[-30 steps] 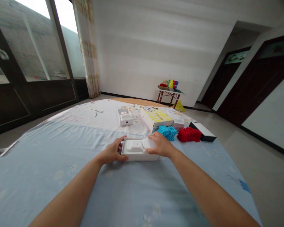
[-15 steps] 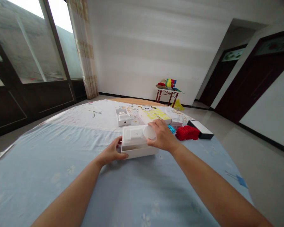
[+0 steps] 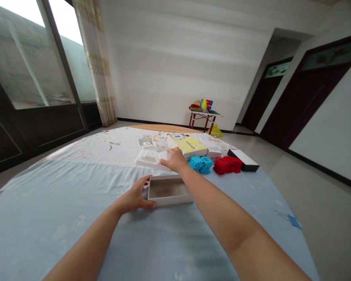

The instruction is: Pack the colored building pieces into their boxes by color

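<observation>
An open white box (image 3: 171,200), its inside bare and brownish, sits on the floral tablecloth (image 3: 152,246) in front of the person. The two hands are well apart, each clamped on something different. The left hand (image 3: 136,197) grips the left end of the open white box, thumb along its front wall and fingers round the far corner. The right hand (image 3: 175,160), its forearm passing over the right end of the open white box, pinches the right end of a white molded tray (image 3: 149,157) beyond that box; whether the tray touches the cloth, I cannot tell. Farther past the open white box, partly hidden by the tray, is a smaller white box (image 3: 139,144). Beyond the open white box and to its right lie a yellow-and-white cartoon box (image 3: 190,144), a blue chenille bundle (image 3: 200,164), a red chenille bundle (image 3: 227,165) and, farthest right, a black-and-white box (image 3: 244,160).
</observation>
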Motion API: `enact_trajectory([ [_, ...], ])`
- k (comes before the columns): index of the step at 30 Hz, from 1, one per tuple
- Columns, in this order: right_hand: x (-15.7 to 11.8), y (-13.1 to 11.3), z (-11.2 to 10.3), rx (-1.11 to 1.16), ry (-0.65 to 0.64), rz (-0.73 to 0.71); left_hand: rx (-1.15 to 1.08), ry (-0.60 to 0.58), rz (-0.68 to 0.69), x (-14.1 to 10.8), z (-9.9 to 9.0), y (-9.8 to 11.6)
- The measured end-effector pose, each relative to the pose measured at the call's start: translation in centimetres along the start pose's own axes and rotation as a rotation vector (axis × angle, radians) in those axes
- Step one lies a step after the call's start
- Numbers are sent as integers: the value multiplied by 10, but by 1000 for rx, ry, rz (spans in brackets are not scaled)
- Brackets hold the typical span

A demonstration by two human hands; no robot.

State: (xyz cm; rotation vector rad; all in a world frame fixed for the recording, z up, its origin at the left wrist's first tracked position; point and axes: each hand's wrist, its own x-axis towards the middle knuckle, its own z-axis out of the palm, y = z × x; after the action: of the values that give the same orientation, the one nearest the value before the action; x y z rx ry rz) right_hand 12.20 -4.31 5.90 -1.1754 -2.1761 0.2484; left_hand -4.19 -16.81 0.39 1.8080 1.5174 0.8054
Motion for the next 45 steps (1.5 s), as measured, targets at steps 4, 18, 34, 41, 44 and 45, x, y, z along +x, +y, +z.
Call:
enact_trajectory([
  [4, -1, -5, 12, 100, 13, -25, 44, -16, -3, 1, -1, 0],
  [18, -78, 141, -58, 104, 454, 239, 70, -95, -67, -2, -21, -12],
  [34, -64, 157, -31, 134, 480, 478, -47, 246, -170, 8, -37, 11],
  [41, -56, 168, -24, 200, 480, 522, -233, 143, -31, 67, 14, 97],
  [44, -54, 171, -21, 217, 477, 536, -99, 71, 4, 107, 44, 110],
  [45, -54, 171, -20, 221, 477, 542, -77, 66, 16, 119, 53, 110],
])
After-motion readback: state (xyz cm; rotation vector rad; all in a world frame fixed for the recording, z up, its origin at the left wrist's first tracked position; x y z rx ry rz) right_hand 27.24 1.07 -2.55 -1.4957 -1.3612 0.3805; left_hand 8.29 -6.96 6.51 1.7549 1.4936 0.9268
